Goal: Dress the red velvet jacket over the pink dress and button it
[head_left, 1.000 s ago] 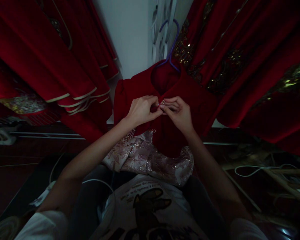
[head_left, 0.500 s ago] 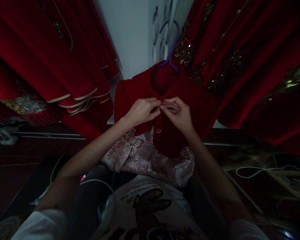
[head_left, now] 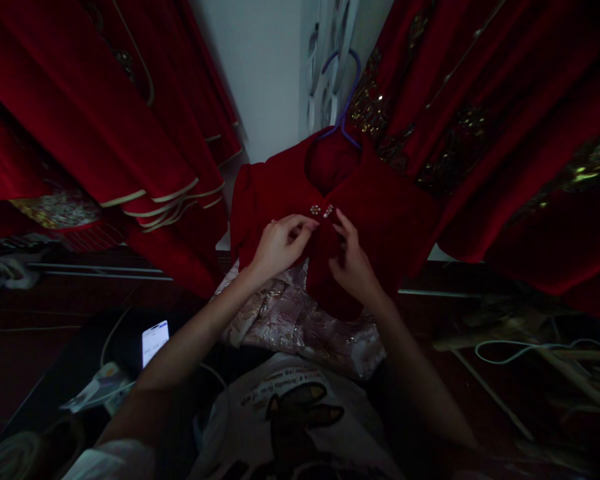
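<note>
A red jacket (head_left: pixel 275 183) hangs on a purple hanger (head_left: pixel 352 90), its collar spread around the hanger's neck. Two beaded flower-like ornaments (head_left: pixel 322 211) sit side by side at the top of its front, meeting at the middle. Just below them is my left hand (head_left: pixel 283 245), thumb and fingertips pinched together at the jacket's front; what they hold, if anything, is hidden. On the other side my right hand (head_left: pixel 353 263) has its fingers apart, a fingertip close to the right ornament. Below the jacket, shiny pale brocade fabric (head_left: pixel 300 320) lies over my lap.
Red garments with pale hems (head_left: pixel 180 147) hang at the left, and red garments with gold sequins (head_left: pixel 460 147) at the right. A lit phone (head_left: pixel 155 340) lies on a dark surface by my left arm. White cable (head_left: pixel 510 350) and wooden sticks lie low on the right.
Both hands have come off the jacket's front closure and moved down, uncovering the two ornaments. My right hand's fingers have spread. The phone has come into fuller view.
</note>
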A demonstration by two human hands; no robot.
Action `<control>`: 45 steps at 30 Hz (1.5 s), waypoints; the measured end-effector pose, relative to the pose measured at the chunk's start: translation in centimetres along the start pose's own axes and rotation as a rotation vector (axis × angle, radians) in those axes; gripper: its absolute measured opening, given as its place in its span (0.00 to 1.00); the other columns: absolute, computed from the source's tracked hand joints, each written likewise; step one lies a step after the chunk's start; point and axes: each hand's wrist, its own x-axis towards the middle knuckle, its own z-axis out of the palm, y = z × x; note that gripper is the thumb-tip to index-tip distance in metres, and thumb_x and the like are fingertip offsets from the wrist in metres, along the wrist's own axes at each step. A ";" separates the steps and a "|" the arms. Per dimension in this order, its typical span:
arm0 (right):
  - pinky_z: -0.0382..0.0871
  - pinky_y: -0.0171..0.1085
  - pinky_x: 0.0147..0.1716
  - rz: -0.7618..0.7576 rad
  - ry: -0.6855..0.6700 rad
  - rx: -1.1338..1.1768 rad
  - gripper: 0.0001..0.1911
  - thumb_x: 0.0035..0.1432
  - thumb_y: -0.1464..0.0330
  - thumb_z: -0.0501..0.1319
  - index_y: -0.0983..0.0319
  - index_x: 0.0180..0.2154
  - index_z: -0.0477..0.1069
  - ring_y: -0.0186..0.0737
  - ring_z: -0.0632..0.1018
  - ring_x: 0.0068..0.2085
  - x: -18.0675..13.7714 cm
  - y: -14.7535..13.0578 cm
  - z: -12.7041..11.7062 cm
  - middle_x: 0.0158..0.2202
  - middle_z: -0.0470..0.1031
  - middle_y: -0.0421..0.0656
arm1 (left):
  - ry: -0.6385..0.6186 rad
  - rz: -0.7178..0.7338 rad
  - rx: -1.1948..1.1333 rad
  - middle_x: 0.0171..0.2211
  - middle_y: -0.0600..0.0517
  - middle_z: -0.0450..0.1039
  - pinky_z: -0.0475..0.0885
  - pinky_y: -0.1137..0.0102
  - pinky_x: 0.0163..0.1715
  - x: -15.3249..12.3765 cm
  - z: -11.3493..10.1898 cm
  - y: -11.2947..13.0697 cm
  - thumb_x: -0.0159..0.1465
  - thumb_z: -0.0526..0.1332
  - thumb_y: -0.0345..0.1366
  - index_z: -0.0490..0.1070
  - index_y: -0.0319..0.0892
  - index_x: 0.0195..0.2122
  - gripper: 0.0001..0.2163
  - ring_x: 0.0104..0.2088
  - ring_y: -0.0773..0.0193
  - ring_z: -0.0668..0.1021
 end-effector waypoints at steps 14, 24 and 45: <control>0.78 0.41 0.39 0.115 0.136 0.225 0.18 0.49 0.66 0.72 0.52 0.43 0.73 0.42 0.79 0.41 1.1 -6.8 -6.5 0.39 0.77 0.42 | 0.052 -0.149 0.227 0.37 0.53 0.76 0.70 0.71 0.34 -3.4 -3.4 -5.6 0.59 0.66 0.39 0.69 0.43 0.39 0.10 0.32 0.67 0.76; 0.74 0.38 0.41 0.003 -0.124 -0.005 0.14 0.58 0.74 0.61 0.57 0.45 0.75 0.36 0.77 0.38 1.6 -3.3 3.0 0.42 0.75 0.43 | 0.108 -0.130 0.245 0.36 0.53 0.75 0.70 0.70 0.35 -3.2 -2.6 -6.5 0.61 0.62 0.36 0.70 0.43 0.38 0.05 0.31 0.67 0.76; 0.77 0.38 0.40 0.169 0.215 0.188 0.11 0.53 0.70 0.67 0.59 0.41 0.75 0.34 0.76 0.35 4.1 0.1 9.0 0.41 0.73 0.44 | 0.268 -0.178 -0.113 0.38 0.49 0.80 0.78 0.71 0.39 -2.7 -1.2 -5.6 0.64 0.62 0.42 0.75 0.41 0.39 0.10 0.36 0.67 0.81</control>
